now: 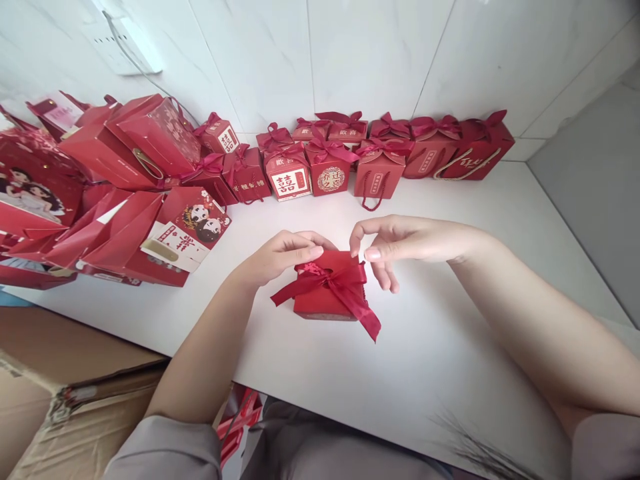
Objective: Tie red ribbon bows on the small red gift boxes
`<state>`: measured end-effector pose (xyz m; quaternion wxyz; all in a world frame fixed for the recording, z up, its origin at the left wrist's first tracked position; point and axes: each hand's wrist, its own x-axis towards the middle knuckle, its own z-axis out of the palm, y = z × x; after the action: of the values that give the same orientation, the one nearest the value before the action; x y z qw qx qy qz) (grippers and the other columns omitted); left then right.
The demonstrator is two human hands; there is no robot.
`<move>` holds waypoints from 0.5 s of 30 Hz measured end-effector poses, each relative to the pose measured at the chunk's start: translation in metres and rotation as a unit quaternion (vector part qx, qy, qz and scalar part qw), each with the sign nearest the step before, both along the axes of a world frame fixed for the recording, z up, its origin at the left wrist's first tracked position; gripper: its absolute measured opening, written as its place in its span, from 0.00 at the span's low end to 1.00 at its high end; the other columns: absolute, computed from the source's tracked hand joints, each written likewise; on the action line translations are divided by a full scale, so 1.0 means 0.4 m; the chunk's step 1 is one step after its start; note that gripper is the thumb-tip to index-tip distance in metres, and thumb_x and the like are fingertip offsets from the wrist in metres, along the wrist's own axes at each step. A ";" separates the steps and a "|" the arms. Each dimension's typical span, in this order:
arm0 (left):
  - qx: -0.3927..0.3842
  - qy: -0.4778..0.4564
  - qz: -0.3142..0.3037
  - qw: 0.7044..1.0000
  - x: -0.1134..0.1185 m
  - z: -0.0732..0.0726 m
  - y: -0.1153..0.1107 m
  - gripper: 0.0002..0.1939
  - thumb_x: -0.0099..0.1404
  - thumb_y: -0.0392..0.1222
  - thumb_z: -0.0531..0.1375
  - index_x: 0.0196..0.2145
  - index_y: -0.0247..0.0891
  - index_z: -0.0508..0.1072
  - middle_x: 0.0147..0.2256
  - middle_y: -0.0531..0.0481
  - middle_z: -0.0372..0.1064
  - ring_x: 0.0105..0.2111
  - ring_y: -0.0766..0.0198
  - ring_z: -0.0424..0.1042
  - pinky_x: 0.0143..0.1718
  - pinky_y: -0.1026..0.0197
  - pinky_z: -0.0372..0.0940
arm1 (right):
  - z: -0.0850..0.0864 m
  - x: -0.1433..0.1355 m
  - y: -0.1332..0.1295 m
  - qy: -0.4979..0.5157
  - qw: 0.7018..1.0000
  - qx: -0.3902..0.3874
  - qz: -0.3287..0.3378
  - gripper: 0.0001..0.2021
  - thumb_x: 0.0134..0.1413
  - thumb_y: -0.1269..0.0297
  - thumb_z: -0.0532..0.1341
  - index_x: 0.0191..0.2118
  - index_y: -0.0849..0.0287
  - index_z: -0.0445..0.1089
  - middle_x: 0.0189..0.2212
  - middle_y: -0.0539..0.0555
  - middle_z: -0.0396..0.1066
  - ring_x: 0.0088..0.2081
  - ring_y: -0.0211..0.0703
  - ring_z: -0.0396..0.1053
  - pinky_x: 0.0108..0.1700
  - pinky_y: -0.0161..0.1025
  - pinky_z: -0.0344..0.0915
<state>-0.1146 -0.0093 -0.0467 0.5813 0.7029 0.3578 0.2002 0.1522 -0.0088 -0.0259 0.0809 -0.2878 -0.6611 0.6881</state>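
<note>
A small red gift box (320, 303) stands on the white table in front of me, tied on top with a dark red ribbon bow (327, 280) whose tails hang off to both sides. My left hand (285, 257) grips the box at its far left corner, thumb along the top edge and fingers partly hidden behind. Close to the far right corner is my right hand (400, 247), its fingers loosely bent and apart, with nothing held in them. Whether its index fingertip touches the box I cannot tell.
Along the tiled wall runs a row of ribboned red gift boxes (330, 167). Larger red gift boxes (145, 233) are piled at the left on the white table (450, 360). A cardboard box (75, 373) stands at the lower left, and a wall socket panel (120, 43) is above.
</note>
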 end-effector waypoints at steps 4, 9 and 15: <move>0.009 0.015 -0.014 1.000 -0.004 0.004 0.002 0.16 0.66 0.52 0.60 0.32 0.39 0.81 0.50 0.43 0.72 0.41 0.57 0.73 0.40 0.57 0.68 | -0.006 -0.025 -0.020 0.010 0.998 -0.037 0.043 0.18 0.56 0.51 0.66 0.41 0.61 0.67 0.27 0.52 0.76 0.27 0.40 0.75 0.29 0.36 0.71; -0.012 0.020 -0.030 0.999 -0.010 0.006 0.004 0.17 0.67 0.53 0.59 0.32 0.38 0.81 0.52 0.44 0.70 0.39 0.59 0.73 0.38 0.59 0.68 | -0.024 -0.035 -0.020 0.027 0.996 -0.047 0.065 0.16 0.57 0.53 0.66 0.35 0.63 0.72 0.26 0.53 0.76 0.28 0.41 0.76 0.30 0.37 0.74; 0.012 0.047 -0.066 0.997 -0.019 0.023 0.003 0.20 0.66 0.51 0.61 0.21 0.36 0.75 0.51 0.45 0.70 0.40 0.58 0.72 0.39 0.58 0.66 | -0.028 -0.028 -0.010 0.028 0.997 -0.043 0.053 0.15 0.60 0.54 0.64 0.31 0.62 0.68 0.22 0.51 0.74 0.25 0.38 0.74 0.28 0.35 0.71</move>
<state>-0.1222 -0.0080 -0.0375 0.5673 0.7404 0.3354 0.1322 0.1409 -0.0127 -0.0370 0.0500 -0.2361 -0.6424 0.7273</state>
